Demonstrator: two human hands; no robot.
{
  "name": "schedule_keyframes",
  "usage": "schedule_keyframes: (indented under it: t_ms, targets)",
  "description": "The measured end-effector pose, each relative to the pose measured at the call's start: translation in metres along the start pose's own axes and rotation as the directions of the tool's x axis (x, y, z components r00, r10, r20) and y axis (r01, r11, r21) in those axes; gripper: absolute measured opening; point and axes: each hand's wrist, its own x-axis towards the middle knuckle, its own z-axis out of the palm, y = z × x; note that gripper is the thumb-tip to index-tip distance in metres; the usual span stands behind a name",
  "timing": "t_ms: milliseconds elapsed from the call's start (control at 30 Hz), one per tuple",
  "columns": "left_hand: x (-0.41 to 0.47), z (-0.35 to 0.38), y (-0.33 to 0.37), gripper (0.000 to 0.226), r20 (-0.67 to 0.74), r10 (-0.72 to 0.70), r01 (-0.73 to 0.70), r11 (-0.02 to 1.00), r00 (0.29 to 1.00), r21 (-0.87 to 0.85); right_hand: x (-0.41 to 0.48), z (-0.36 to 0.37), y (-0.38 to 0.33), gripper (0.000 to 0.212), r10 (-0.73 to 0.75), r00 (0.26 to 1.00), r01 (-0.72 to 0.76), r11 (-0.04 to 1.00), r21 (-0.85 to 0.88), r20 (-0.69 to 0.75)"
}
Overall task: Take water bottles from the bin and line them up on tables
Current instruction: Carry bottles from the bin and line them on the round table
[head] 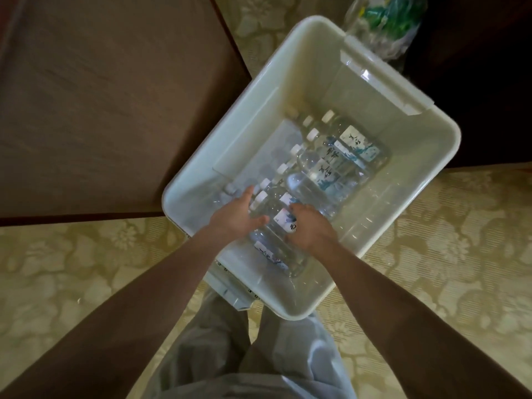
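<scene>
A white plastic bin point(431, 156) stands on the floor and holds several clear water bottles point(331, 165), lying on their sides with white caps and white labels. Both my hands reach into its near end. My left hand point(234, 218) lies over the bottles' cap ends with fingers stretched out and its thumb touching the nearest bottle point(277, 223). My right hand point(312, 230) grips that bottle's body, fingers curled over the label and thumb below. Another bottle point(273, 257) lies just nearer, partly under my wrists.
A brown table top point(100, 96) fills the upper left, its corner next to the bin. Patterned beige carpet point(86, 269) surrounds the bin. A clear plastic bag with green contents point(385, 21) lies beyond the bin. Dark furniture point(475, 82) is at the upper right.
</scene>
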Motion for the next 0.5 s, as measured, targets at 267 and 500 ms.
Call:
schedule_keyframes:
  t_ms: [267, 500]
  targets:
    - [0.01, 0.0, 0.012, 0.065, -0.007, -0.064, 0.061, 0.965, 0.998, -0.254, 0.0, -0.023, -0.005, 0.063, 0.054, 0.995, -0.07, 0.972, 0.224, 0.079]
    - [0.01, -0.016, 0.03, 0.041, 0.114, -0.064, 0.129, 0.628, 0.991, -0.768, -0.012, -0.058, -0.028, 0.072, 0.053, 0.998, -0.054, 0.802, 0.595, 0.019]
